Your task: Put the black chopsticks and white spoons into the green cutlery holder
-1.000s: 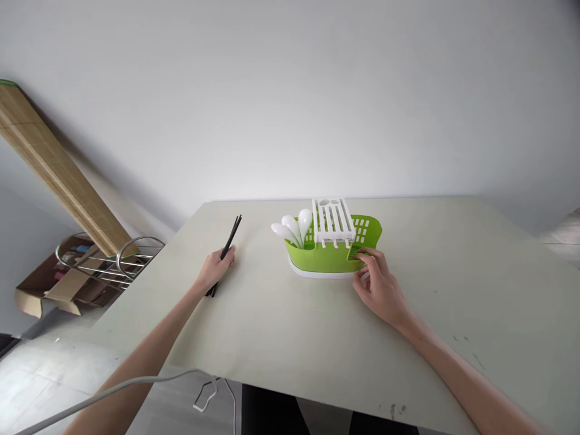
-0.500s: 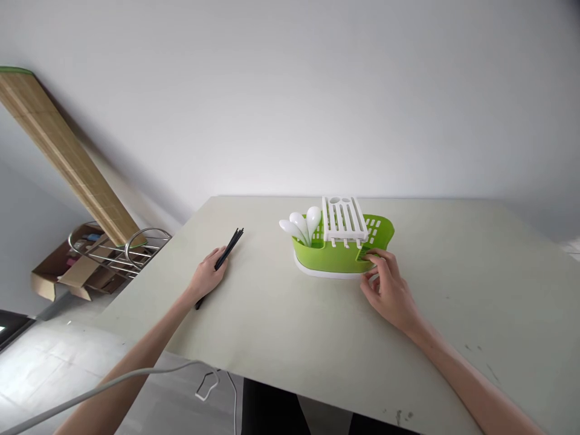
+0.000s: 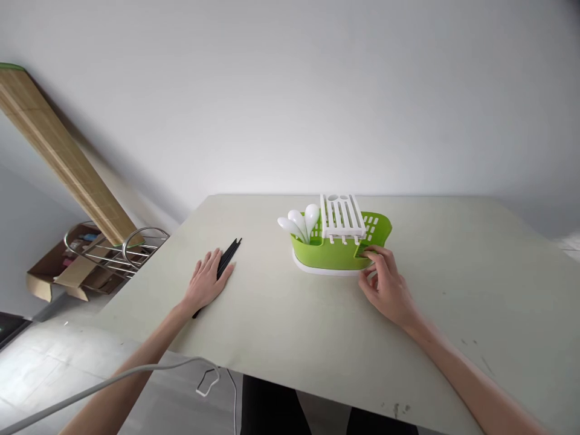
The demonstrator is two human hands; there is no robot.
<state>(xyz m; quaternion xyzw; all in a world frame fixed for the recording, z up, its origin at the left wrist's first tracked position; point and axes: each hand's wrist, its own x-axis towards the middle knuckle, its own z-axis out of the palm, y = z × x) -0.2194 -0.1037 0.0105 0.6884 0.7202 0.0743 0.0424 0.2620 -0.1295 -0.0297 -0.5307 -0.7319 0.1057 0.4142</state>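
Left hand: I see the left hand (image 3: 208, 281) open, palm down with fingers spread, laid over the black chopsticks (image 3: 230, 255); I take the flat palm to be what keeps the bundle together.
Chopsticks: they lie slantwise on the desk (image 3: 290, 326), well apart from the basket, tips showing beyond the hand and the other ends below the wrist; being thin and smooth, they would probably roll if left loose.
Right hand: the right hand (image 3: 387, 287) is curled at the near right of the green basket (image 3: 338, 257), fingers in the front notch and thumb lower outside; I read it as a light pinch, since the notch offers an edge to hold.
Basket: upright, sitting in a white base (image 3: 308, 267), which I suppose is there to catch drips.
Spoons: three white spoons (image 3: 296, 219) lean in the left end, bowls up and fanned out, likely because the wall props their handles.
White rack: the slotted rack (image 3: 345, 232) bridges the basket's middle, dividing its two ends, small hooks facing me.
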